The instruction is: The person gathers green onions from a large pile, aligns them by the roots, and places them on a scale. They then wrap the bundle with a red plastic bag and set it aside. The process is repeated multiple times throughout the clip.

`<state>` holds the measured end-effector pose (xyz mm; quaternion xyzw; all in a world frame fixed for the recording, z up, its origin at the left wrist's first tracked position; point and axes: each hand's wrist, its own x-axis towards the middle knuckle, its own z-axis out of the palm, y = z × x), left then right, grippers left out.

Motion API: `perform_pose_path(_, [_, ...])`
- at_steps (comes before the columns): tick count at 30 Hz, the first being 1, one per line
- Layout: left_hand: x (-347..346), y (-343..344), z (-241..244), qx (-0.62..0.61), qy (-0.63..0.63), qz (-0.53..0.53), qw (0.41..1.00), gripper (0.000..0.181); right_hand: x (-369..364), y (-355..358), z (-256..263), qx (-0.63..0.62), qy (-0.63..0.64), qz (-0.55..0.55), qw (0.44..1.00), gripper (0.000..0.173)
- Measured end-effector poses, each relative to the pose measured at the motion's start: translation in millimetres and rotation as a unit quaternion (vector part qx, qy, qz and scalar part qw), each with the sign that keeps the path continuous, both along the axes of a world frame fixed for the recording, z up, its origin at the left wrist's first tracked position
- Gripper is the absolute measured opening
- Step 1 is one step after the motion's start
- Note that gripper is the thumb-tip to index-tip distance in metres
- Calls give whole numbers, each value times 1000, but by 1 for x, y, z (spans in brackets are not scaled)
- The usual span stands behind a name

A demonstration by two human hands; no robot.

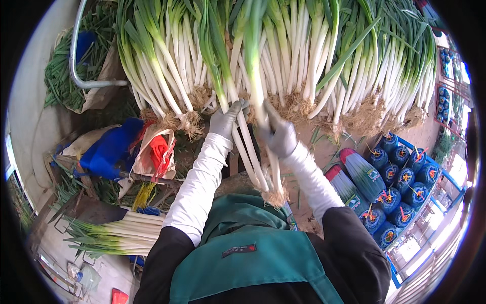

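Note:
My gloved left hand (224,121) grips a pair of long green onions (246,142), their white stalks slanting down to the right and their green leaves rising away from me. My gloved right hand (279,133), slightly blurred, holds another thick green onion (258,95) by its white shank. The brown roots (276,195) of these stalks meet just above my green apron (243,250). Beyond both hands lies a broad row of green onions (283,57), roots towards me, leaves pointing away.
On the right, a blue-framed rack (442,176) holds several wrapped bundles (402,176). At the left are a blue cloth (110,150), a paper bag (138,167) with red ties, trimmed stalks (133,231) beside a dark metal plate (91,209), and a bent metal rail (72,49) near a sack of leaves (91,60).

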<state>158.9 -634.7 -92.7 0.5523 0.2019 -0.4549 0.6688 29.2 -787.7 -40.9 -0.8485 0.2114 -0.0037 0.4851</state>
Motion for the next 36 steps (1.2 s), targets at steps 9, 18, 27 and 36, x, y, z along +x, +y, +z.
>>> perform_pose_path(9, [-23,68,9,-40,29,43,998,61,18,-3,-19,52,19,194,979,40])
perform_pose_path(18, [-18,65,35,-104,59,81,990,57,194,-172,-148,-257,318,-144,901,60])
perform_pose_path(27, [-9,54,7,-112,60,53,990,61,137,-121,-38,-283,178,-12,942,75])
perform_pose_path(36, [-12,37,3,-75,78,47,993,52,27,6,16,-27,86,99,991,77])
